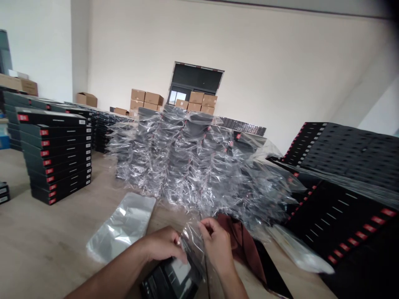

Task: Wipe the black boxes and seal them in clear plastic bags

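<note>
My left hand [162, 245] and my right hand [218, 245] both pinch the upper edge of a clear plastic bag [193, 245], one on each side of its mouth. A flat black product box [171, 278] sits inside the bag's lower part, partly cut off by the bottom of the picture. A silver foil pouch [121, 226] lies flat on the wooden table [52, 236] left of my left hand. A dark brown cloth [243, 245] lies just right of my right hand.
A large pile of black boxes in clear bags [193, 162] stands directly ahead. Stacks of unbagged black boxes with red labels [56, 153] rise at the left, and more [343, 216] at the right. Cardboard cartons [146, 99] stand along the far wall.
</note>
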{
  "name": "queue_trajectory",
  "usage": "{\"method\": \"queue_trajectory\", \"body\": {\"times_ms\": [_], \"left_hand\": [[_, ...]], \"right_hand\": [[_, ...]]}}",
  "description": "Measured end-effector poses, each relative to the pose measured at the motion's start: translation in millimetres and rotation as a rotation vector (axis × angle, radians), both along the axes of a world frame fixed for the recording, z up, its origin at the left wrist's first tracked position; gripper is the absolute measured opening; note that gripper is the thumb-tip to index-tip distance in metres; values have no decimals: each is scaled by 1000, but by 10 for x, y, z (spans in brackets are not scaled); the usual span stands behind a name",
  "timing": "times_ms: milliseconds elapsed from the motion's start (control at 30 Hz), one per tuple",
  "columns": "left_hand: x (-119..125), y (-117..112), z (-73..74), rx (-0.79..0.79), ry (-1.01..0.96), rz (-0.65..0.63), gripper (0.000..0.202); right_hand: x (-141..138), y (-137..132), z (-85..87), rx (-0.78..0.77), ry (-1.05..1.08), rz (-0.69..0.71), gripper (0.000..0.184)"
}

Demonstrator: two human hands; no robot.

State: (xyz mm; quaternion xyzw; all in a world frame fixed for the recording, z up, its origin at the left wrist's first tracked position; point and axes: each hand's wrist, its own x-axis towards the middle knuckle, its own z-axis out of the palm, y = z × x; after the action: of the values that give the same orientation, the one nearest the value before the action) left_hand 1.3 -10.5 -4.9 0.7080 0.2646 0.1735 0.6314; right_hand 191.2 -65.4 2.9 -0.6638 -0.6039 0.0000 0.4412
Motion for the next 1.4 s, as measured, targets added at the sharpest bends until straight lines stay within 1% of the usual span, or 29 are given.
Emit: {"method": "queue_trajectory", "body": {"times_ms": [67,133,167,200,267,333,400,467,500,533,600,700,767,833,900,1033,1100,1200,1300,1400], "left_hand": [[15,30,-49,30,2,19,19],[23,59,-73,46,-8,76,24],[26,74,-78,52,-10,119,26],[29,90,-81,59,-10,171,29],[36,126,-87,88,-17,273,35],[43,165,-100,139,-68,331,36],[50,204,-124,191,-129,362,35],[55,238,-155,229,-149,385,35],[55,254,-171,230,-138,397,36],[54,268,-185,219,-123,404,37],[49,290,-205,163,-107,404,38],[36,309,-211,71,-116,402,36],[30,319,-208,48,-128,401,35],[24,333,-209,52,-137,413,36],[17,352,-215,55,-137,435,37],[-1,364,-205,96,-136,445,38],[-9,352,-187,123,-131,427,40],[-12,332,-172,140,-114,411,42],[1,327,-191,152,-93,393,42],[28,326,-227,160,-81,361,36]], "right_hand": [[11,-8,25,101,-13,-71,29],[24,-25,66,236,-35,-143,30],[23,-36,87,284,-43,-157,30],[14,-48,107,299,-45,-143,29],[-34,-70,132,235,-43,-41,26],[-114,-87,134,88,-60,100,24],[-196,-93,115,-72,-112,206,20],[-243,-86,88,-175,-169,251,13],[-245,-79,75,-195,-187,255,12],[-233,-69,62,-192,-196,243,15],[-184,-49,38,-136,-183,172,21],[-127,-20,-16,-44,-140,69,20],[-129,-1,-69,-40,-141,83,16],[-137,20,-122,-64,-164,132,24],[-123,37,-153,-76,-179,130,26],[-74,37,-133,-21,-179,26,16],[-96,23,-108,-5,-230,45,14],[-165,12,-88,-30,-312,110,13],[-194,21,-90,-15,-286,95,18],[-183,29,-100,11,-241,90,28]]}}
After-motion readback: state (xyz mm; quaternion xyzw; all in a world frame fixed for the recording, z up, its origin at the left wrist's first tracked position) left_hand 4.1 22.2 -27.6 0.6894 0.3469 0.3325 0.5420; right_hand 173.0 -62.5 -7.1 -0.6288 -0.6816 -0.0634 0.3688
